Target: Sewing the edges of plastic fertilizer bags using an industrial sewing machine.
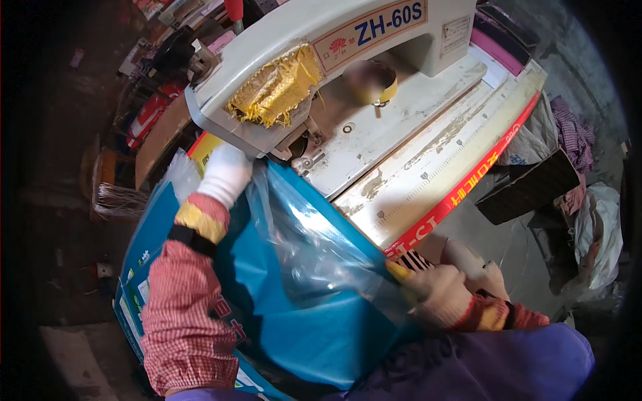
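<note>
The glossy blue plastic sack [301, 344] looks soft, slippery, best pinched along its edge; whether white-gloved left hand [227, 172] or yellow-tipped right hand [440, 292] grips, I cannot tell.

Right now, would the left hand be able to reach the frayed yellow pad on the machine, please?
Probably yes: the left hand, over the blue bag, looks close to the frayed yellow pad, and nothing visible blocks the way between them.

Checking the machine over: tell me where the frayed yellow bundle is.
In the head view, the frayed yellow bundle is upper left of centre, against the left end of the grey machine, above the white-gloved left hand.
</note>
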The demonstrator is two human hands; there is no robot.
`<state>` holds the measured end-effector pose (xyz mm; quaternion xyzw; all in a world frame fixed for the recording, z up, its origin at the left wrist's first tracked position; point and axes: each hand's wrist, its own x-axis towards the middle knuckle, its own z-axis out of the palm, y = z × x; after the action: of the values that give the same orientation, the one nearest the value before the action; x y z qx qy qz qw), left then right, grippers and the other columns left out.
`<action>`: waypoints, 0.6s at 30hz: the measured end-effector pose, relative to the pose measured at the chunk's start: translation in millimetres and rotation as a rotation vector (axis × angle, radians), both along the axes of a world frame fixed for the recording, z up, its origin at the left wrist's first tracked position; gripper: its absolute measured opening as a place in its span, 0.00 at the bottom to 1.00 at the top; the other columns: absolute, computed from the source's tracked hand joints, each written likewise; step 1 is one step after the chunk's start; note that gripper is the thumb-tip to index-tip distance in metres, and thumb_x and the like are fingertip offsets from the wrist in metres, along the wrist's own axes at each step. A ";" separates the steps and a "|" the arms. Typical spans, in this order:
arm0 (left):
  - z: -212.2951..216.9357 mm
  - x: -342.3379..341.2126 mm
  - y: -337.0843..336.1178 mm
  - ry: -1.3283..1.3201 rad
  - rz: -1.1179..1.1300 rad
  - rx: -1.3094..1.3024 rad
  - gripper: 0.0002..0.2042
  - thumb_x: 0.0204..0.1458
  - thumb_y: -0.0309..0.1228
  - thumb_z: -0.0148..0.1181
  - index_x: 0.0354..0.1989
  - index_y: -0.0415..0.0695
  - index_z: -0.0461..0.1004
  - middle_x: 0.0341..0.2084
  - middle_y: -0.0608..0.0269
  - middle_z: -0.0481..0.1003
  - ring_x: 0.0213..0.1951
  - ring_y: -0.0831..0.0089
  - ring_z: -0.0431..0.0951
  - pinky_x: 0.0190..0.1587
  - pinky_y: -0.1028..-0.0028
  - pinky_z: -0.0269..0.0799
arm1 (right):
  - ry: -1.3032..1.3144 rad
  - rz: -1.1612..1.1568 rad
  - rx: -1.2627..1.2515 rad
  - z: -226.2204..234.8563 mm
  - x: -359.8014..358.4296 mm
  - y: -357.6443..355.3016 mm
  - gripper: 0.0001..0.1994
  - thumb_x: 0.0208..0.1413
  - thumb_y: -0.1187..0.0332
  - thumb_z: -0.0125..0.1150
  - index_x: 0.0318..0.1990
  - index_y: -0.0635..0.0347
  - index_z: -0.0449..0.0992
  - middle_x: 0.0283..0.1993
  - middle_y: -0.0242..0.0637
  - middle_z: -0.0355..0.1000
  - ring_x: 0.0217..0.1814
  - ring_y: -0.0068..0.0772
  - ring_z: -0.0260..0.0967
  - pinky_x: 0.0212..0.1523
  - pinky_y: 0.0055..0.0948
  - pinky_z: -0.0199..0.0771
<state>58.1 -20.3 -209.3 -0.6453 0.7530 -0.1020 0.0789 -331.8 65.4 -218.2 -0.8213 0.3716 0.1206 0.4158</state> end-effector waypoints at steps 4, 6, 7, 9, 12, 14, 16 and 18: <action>-21.8 107.6 -15.8 0.279 0.050 -0.198 0.11 0.44 0.28 0.52 0.38 0.45 0.74 0.33 0.48 0.74 0.38 0.51 0.74 0.40 0.63 0.71 | -0.179 -0.074 -0.010 -40.5 68.5 -9.5 0.11 0.54 0.60 0.50 0.39 0.53 0.74 0.24 0.39 0.71 0.26 0.39 0.71 0.27 0.32 0.72; -8.2 118.4 -24.9 0.213 0.144 -0.226 0.14 0.44 0.30 0.53 0.43 0.47 0.72 0.36 0.51 0.74 0.41 0.53 0.73 0.42 0.64 0.71 | -0.273 -0.038 -0.302 -39.5 114.7 -27.0 0.10 0.52 0.60 0.52 0.36 0.55 0.73 0.23 0.40 0.72 0.23 0.41 0.70 0.23 0.37 0.71; 13.2 86.4 -47.4 0.105 0.118 -0.257 0.16 0.44 0.30 0.53 0.44 0.48 0.71 0.37 0.51 0.74 0.42 0.53 0.73 0.42 0.64 0.71 | -0.438 -0.028 -0.539 -40.7 123.8 -45.5 0.10 0.51 0.61 0.53 0.34 0.56 0.73 0.24 0.41 0.73 0.23 0.42 0.70 0.23 0.38 0.71; 42.7 57.1 -51.0 0.076 0.188 -0.192 0.17 0.42 0.29 0.54 0.45 0.49 0.70 0.38 0.51 0.74 0.42 0.53 0.73 0.42 0.64 0.71 | -0.089 -0.041 -0.440 -12.3 174.4 -75.4 0.08 0.47 0.66 0.55 0.35 0.56 0.74 0.26 0.43 0.74 0.25 0.42 0.72 0.24 0.39 0.71; 63.1 53.6 -20.3 -0.053 0.176 -0.211 0.19 0.39 0.27 0.57 0.44 0.48 0.70 0.38 0.51 0.74 0.42 0.53 0.73 0.41 0.65 0.71 | -0.196 0.034 -0.679 16.3 193.3 -66.6 0.07 0.45 0.71 0.53 0.28 0.58 0.79 0.30 0.43 0.75 0.31 0.40 0.75 0.28 0.39 0.73; 69.6 47.0 -2.4 -0.139 0.147 -0.193 0.16 0.39 0.26 0.55 0.40 0.48 0.74 0.35 0.50 0.75 0.38 0.53 0.75 0.41 0.64 0.72 | -0.247 0.054 -0.659 12.7 196.3 -68.8 0.07 0.44 0.71 0.53 0.27 0.58 0.79 0.31 0.44 0.75 0.32 0.41 0.75 0.29 0.39 0.73; 72.5 -1.4 0.3 -0.217 0.140 -0.060 0.13 0.38 0.26 0.55 0.36 0.47 0.75 0.31 0.50 0.75 0.36 0.53 0.75 0.39 0.63 0.72 | -0.192 0.221 -0.417 25.2 168.6 -104.1 0.09 0.42 0.71 0.53 0.29 0.61 0.79 0.31 0.45 0.75 0.36 0.43 0.75 0.33 0.39 0.74; 106.6 -75.2 17.6 -0.341 0.126 0.191 0.09 0.39 0.26 0.54 0.31 0.46 0.76 0.25 0.53 0.75 0.32 0.54 0.75 0.39 0.64 0.70 | -0.284 0.418 -0.585 -7.3 182.0 -129.5 0.09 0.37 0.70 0.59 0.29 0.62 0.78 0.33 0.47 0.75 0.37 0.45 0.74 0.34 0.40 0.74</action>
<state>-17.1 -2.7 -102.7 -0.6540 0.6931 -0.1327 0.2726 -149.8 -64.1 -225.6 -0.9717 0.1538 -0.0232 0.1778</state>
